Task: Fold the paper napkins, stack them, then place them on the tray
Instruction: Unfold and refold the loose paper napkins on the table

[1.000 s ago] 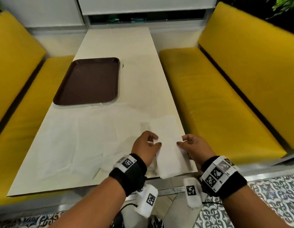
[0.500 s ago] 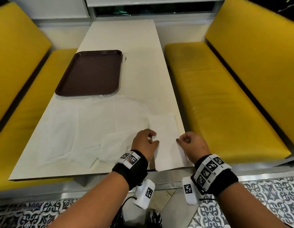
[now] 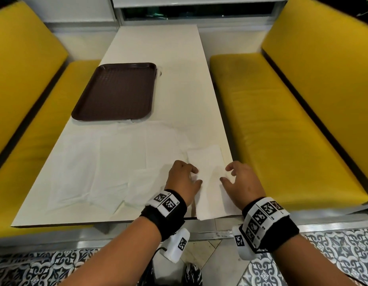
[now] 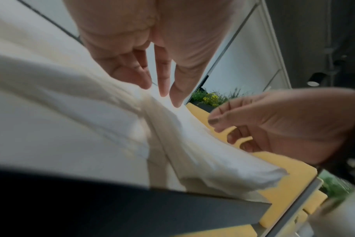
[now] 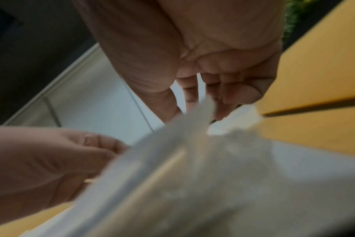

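Folded napkin (image 3: 210, 178) between our hands at the table's (image 3: 158, 48) near right corner.

Our left hand (image 3: 184, 179) rests straight fingertips on its left edge; our right hand (image 3: 239, 180), fingers loosely spread, touches its right edge. The wrist views show its lifted, blurred fold; only the head view shows the tray (image 3: 115, 91) beyond our left hand.

Open tabletop between napkins and tray

Bare cream table (image 3: 175, 83) stretches right of the dark brown plastic tray (image 3: 115, 91); unfolded white paper napkins (image 3: 109, 162) cover the near half, yellow padded benches (image 3: 282, 124) flank both sides.
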`<action>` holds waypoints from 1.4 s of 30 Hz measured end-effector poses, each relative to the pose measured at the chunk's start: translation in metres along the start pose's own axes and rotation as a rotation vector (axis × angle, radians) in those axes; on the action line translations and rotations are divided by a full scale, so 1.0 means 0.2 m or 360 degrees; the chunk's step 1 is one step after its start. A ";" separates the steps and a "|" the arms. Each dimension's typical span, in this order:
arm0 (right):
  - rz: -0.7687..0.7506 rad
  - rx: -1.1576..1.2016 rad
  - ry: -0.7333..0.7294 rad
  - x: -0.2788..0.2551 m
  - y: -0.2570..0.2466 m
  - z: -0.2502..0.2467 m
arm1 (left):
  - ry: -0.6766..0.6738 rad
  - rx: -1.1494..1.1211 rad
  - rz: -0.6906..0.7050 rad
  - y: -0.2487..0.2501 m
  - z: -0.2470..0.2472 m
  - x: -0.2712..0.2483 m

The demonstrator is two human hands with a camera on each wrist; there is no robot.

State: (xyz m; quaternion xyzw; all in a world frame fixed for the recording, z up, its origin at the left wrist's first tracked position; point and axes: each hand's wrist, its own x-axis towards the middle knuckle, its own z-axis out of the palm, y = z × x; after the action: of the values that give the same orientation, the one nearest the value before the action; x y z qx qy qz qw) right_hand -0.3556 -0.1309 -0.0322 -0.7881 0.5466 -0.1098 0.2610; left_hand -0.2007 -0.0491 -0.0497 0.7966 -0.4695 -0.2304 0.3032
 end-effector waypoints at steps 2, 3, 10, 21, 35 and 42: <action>-0.0105 -0.0071 -0.0034 0.00 -0.05 0.00 | -0.0001 0.0081 0.0060 0.01 -0.01 0.01; -0.0145 -0.0117 -0.0070 0.00 -0.07 0.00 | -0.0028 0.0122 0.0073 0.01 -0.01 0.02; -0.0180 -0.0396 -0.0348 0.01 -0.09 0.05 | -0.0224 0.0156 0.0020 0.00 0.01 0.02; -0.0286 -0.0296 -0.0175 0.09 -0.36 -0.03 | 0.0038 -0.0030 0.0001 -0.13 -0.25 0.10; -0.0227 0.0063 -0.0450 0.31 -0.92 0.39 | 0.0252 0.0070 -0.0481 -0.72 -0.90 0.26; -0.0086 -0.0047 -0.0515 0.34 -1.00 0.58 | 0.0061 0.0168 -0.0544 -0.80 -0.88 0.37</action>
State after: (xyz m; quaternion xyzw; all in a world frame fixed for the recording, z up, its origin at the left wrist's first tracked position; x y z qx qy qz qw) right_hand -0.1155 -0.1065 -0.0304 -0.8137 0.4776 0.0196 0.3309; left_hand 0.0443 -0.0071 -0.0426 0.8839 -0.3327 -0.2384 0.2263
